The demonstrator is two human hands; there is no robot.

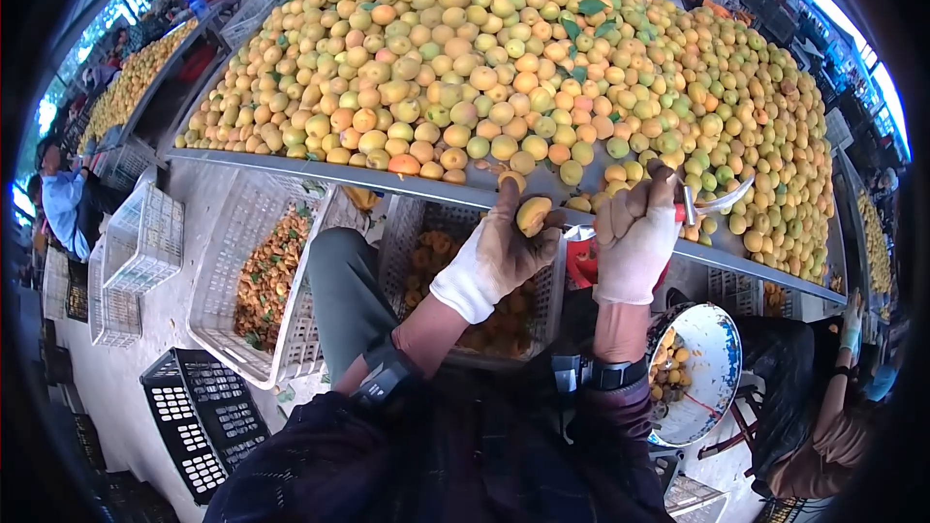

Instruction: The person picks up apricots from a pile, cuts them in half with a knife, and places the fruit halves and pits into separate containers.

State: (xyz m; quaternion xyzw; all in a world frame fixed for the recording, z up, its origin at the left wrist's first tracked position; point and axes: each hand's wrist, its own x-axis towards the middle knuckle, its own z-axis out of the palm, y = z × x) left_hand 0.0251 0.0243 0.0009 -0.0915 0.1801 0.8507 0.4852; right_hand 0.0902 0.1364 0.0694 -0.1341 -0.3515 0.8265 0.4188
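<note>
Gloved, my left hand [504, 250] holds a cut yellow-orange fruit [534, 216] between thumb and fingers, above the table's front edge. My right hand [635, 237], also gloved, is closed around a knife whose curved blade [727, 199] points right over the fruit; a red part of it shows beside the fingers. Behind both hands a large heap of yellow, orange and green fruit [455, 48] covers the metal-edged table [339, 172]. Below my left hand, partly hidden by my forearm, a crate [392, 261] holds cut fruit.
A white crate [218, 276] of orange pieces stands left of my leg, near a black crate [199, 416]. At right is a white bucket [717, 358] with fruit inside. A co-worker [838, 426] sits at far right; other people work behind and at left.
</note>
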